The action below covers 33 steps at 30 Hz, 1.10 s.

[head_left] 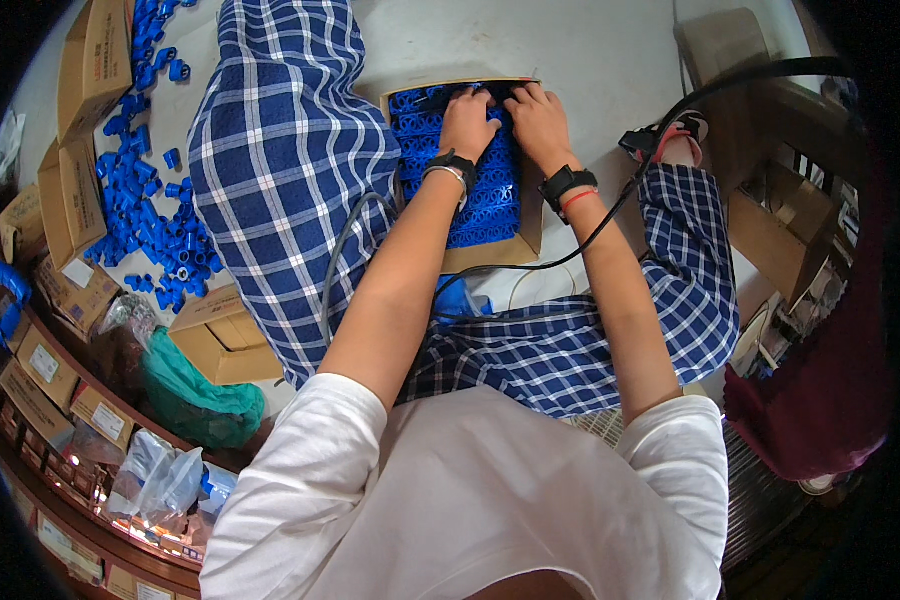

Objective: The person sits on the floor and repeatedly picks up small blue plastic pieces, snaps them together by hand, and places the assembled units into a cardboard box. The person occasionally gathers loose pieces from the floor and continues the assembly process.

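Observation:
Between my legs, a cardboard box (532, 235) holds tightly packed rows of blue plastic pipe fittings (475, 205). My left hand (469, 124) reaches over the rows to the far end of the box. Its fingers are bent downward and its thumb points to the right. Beside it, my right hand (541, 122) bends its fingers in over the far right corner. Both hands are closed at a dark gap along the far wall. Their fingertips are hidden, so whatever they grip does not show.
Loose blue fittings (135, 190) are heaped at the left, beside open cardboard boxes (95, 70). A smaller open box (225, 340) and a green plastic bag (195, 390) lie nearer. A black cable (625, 195) crosses over my right forearm. Another person's dark red garment (810, 410) appears at right.

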### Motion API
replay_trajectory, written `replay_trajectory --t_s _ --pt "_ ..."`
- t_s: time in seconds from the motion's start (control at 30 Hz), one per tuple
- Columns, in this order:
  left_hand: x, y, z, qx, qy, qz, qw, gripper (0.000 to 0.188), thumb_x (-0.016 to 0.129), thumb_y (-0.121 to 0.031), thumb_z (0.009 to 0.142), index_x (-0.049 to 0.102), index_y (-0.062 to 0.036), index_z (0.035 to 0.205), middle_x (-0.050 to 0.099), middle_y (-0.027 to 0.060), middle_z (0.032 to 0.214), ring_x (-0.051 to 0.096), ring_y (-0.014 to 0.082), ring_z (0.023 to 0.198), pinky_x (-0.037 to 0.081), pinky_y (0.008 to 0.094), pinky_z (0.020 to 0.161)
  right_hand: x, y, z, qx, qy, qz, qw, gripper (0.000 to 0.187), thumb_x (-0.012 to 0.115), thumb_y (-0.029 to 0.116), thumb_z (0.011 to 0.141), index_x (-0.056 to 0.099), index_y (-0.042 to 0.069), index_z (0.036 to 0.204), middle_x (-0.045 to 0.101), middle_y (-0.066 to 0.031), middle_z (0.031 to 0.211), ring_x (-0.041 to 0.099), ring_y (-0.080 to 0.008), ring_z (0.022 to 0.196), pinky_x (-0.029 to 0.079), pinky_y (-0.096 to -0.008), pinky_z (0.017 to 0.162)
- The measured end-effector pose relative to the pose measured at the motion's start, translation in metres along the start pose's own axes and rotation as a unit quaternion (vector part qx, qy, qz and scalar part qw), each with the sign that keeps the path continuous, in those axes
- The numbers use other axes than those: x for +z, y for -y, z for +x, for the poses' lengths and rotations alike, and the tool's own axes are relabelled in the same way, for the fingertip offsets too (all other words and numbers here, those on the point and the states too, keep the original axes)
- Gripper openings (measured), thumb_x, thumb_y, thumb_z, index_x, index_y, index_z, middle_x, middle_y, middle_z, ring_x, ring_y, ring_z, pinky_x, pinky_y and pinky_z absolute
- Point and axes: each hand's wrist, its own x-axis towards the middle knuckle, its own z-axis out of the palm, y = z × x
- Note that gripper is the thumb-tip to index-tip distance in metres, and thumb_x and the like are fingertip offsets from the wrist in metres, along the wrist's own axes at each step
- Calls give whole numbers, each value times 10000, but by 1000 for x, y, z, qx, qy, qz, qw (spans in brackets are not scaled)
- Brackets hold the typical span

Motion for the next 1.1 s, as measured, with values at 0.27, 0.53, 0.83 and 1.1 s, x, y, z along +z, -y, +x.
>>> replay_trajectory --t_s 0.27,0.53,0.83,1.1 --pt "0 -1 -1 8 3 33 999 399 782 -165 674 679 -60 1045 619 205 1065 583 380 1002 484 431 883 2 -4 -1 -26 -41 -4 999 159 581 144 765 685 146 885 623 9 972 522 -172 1048 422 -334 819" --pt "1 -1 -1 25 8 35 999 354 773 -157 677 694 -69 1011 618 186 1057 585 383 962 486 442 854 6 -2 0 -22 -40 -48 998 92 589 167 769 674 153 802 632 25 831 534 -162 1005 412 -345 778" --pt "5 -3 -2 20 11 45 999 332 760 -150 683 701 -65 999 616 173 1069 575 367 989 475 425 882 9 -2 3 -16 2 -75 997 108 584 159 765 684 180 796 636 48 850 531 -151 1044 446 -319 739" --pt "5 -2 -1 16 14 41 999 347 772 -160 671 702 -54 994 618 175 1061 577 366 996 474 422 897 12 -9 3 -24 10 -39 999 106 590 156 745 693 158 768 643 30 844 539 -173 1036 463 -336 748"
